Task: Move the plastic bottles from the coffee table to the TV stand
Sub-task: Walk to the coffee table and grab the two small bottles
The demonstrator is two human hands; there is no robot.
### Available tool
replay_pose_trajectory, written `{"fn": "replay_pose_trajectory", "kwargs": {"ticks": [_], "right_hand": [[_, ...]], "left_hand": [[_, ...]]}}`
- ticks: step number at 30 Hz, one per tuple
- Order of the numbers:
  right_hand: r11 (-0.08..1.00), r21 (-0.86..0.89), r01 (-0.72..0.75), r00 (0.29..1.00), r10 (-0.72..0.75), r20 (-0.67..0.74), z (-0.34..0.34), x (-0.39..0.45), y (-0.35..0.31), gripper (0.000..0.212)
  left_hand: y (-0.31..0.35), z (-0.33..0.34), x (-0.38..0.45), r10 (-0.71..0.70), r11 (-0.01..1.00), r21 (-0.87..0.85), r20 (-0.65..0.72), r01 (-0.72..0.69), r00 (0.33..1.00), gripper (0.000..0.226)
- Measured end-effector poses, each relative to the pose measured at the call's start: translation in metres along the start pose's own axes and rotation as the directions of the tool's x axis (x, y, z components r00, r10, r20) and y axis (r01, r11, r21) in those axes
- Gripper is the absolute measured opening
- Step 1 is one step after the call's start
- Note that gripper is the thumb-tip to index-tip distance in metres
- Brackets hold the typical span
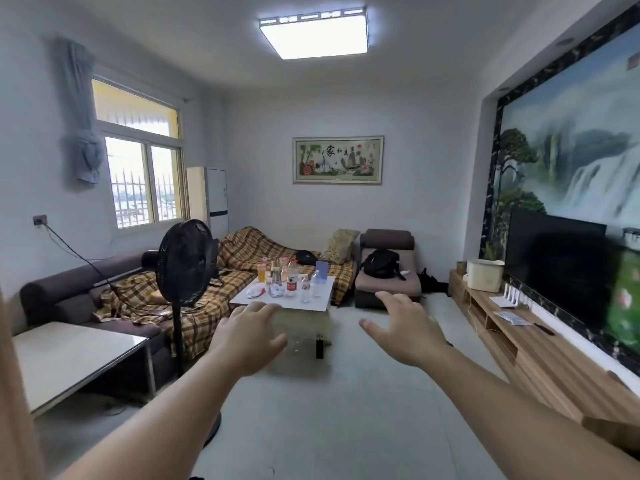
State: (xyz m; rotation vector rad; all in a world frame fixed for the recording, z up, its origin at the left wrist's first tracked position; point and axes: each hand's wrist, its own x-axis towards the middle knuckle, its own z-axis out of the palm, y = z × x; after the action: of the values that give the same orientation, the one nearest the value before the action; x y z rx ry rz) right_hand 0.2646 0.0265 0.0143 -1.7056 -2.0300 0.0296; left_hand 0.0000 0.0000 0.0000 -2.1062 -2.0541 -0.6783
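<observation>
Across the room stands a white coffee table (322, 301) with several plastic bottles on it: a large one with a red label (292, 281), two small clear ones (305, 288) (316, 284), and an orange one (261, 273) at the back. The wooden TV stand (540, 355) runs along the right wall under a black TV (554, 258). My left hand (247, 336) and my right hand (403, 325) are stretched forward in mid-air, fingers spread, holding nothing, well short of the table.
A black standing fan (185, 263) rises left of the path to the table. A sofa with a plaid cover (214, 299) lines the left wall, a white side table (69, 358) sits near left. A white box (485, 274) and router (512, 296) lie on the TV stand.
</observation>
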Motion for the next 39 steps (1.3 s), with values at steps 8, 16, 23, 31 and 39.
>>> {"fn": "replay_pose_trajectory", "kwargs": {"ticks": [8,16,23,31,39], "right_hand": [[1.000,0.026,-0.010,0.998,0.008,0.064,0.038,0.050,0.013,0.074],[1.000,-0.028,-0.007,0.994,0.010,0.113,0.107,0.162,0.016,0.074],[0.997,-0.079,0.012,0.996,-0.005,0.090,0.160,0.293,0.007,0.072],[0.999,-0.041,-0.025,0.991,0.030,0.131,0.220,0.408,0.028,0.074],[0.999,0.032,-0.030,0.992,0.026,0.120,0.285,0.546,0.097,0.071]], "left_hand": [[-0.011,0.039,0.056,-0.051,0.998,0.030,0.064,0.049,0.997,0.071],[-0.057,0.106,0.166,-0.084,0.996,-0.009,0.097,0.086,0.992,0.073],[-0.120,0.153,0.280,-0.091,0.996,0.004,0.097,0.091,0.991,0.071],[-0.153,0.207,0.385,-0.104,0.995,0.020,0.127,0.102,0.986,0.069],[-0.143,0.284,0.520,-0.078,0.996,0.042,0.160,0.072,0.984,0.068]]}}
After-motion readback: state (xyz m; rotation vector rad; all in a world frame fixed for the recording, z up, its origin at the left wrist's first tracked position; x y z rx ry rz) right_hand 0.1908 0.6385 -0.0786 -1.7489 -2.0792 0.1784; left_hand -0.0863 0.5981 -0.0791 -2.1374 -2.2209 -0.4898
